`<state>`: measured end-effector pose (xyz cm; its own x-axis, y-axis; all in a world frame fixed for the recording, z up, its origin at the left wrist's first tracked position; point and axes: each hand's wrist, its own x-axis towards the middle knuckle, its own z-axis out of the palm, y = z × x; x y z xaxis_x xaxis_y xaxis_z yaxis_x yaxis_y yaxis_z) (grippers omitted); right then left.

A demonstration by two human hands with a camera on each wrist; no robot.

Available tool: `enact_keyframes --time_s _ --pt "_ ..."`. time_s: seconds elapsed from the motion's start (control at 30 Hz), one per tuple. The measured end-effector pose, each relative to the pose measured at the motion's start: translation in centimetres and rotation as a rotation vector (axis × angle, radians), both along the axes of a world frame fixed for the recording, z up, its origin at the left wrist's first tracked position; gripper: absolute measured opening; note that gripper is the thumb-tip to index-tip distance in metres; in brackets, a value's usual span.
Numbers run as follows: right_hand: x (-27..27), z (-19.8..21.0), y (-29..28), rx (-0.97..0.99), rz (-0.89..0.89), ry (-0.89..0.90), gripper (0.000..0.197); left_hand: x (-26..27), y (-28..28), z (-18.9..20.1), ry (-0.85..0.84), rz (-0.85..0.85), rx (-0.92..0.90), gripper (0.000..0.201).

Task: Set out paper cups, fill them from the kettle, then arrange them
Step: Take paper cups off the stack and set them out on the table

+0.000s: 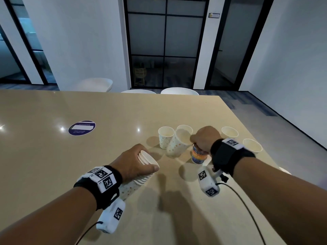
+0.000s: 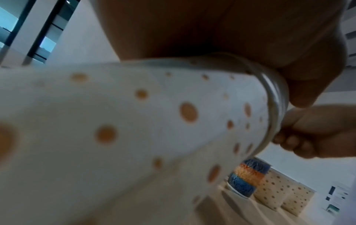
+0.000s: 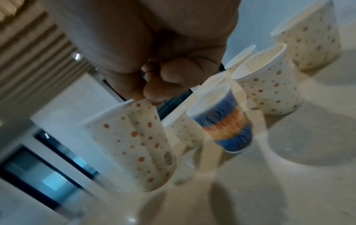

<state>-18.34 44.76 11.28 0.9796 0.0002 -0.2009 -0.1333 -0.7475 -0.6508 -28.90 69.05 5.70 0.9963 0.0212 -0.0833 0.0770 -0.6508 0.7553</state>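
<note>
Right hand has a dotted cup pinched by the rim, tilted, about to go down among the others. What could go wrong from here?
1. The right hand pinches the tilted dotted cup only at its rim; the grip may slip or crease it.
2. It hangs close to the blue-and-orange cup and a standing dotted cup; lowering it could topple one.
3. The left hand holds the cup stack almost sideways; cups may slide out.

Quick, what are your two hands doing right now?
Left hand: grips the stack of paper cups.
Right hand: pinches the rim of a tilted dotted cup.
</note>
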Motion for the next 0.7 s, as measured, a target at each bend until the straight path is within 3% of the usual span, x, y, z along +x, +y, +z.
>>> enact_keyframes --time_s 0.07,0.13,0.37,0.5,0.57,0.63,0.7 --pt "-0.2 -1.6 1.0 -0.232 0.045 -0.026 0.025 0.0 0.5 0.1 0.006 0.005 0.024 0.072" --pt "-0.3 -3.3 2.2 -0.339 0.067 -0.016 0.023 0.0 0.8 0.2 0.009 -0.005 0.051 0.075" --pt "0.2 -3.8 3.2 -0.418 0.088 -0.003 0.025 -0.2 1.1 0.5 0.038 -0.085 0.113 0.087" --pt "-1.2 -1.5 3.4 -0.444 0.135 -0.238 0.027 0.0 1.0 0.4 0.032 -0.089 0.122 0.086" --pt "-2.7 -0.8 4.7 -0.325 0.264 -0.237 0.029 0.1 1.0 0.4 0.015 -0.094 0.109 0.081" --pt "-4.5 -1.2 6.4 -0.063 0.385 -0.001 0.026 0.2 0.9 0.4 -0.018 -0.093 0.084 0.073" --pt "-5.6 -2.0 7.8 0.103 0.389 0.179 0.020 0.2 0.9 0.6 -0.052 -0.085 0.048 0.068"
